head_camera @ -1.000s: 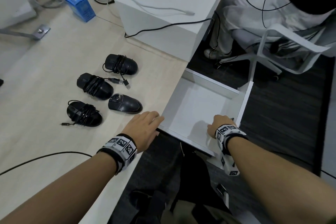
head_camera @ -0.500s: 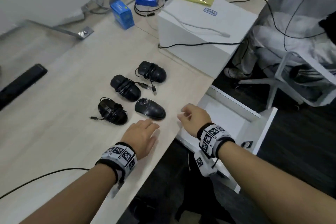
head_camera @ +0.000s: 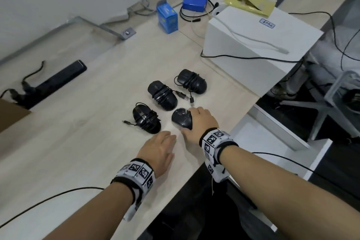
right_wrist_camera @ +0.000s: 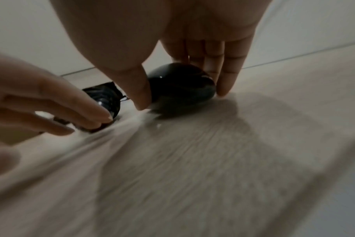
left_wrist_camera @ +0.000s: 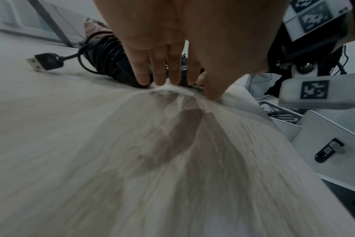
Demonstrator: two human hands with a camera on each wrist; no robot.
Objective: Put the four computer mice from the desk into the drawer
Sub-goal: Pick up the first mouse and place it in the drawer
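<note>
- The right hand (head_camera: 202,121) clamps the unwrapped mouse (head_camera: 181,120) between thumb and fingers on the desk (head_camera: 78,142). It is best to squeeze low on its sides and lift straight up before swinging right.
- The left hand (head_camera: 157,152) lies flat with straight fingers and holds nothing, just beside a cord-wrapped mouse (head_camera: 146,118).
- The open drawer (head_camera: 253,140), right of the right hand, shows no mouse.

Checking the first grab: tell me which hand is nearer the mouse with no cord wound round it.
Right. The right hand straddles that mouse, thumb on one side, fingers on the other. The left hand is open, just short of it.
</note>
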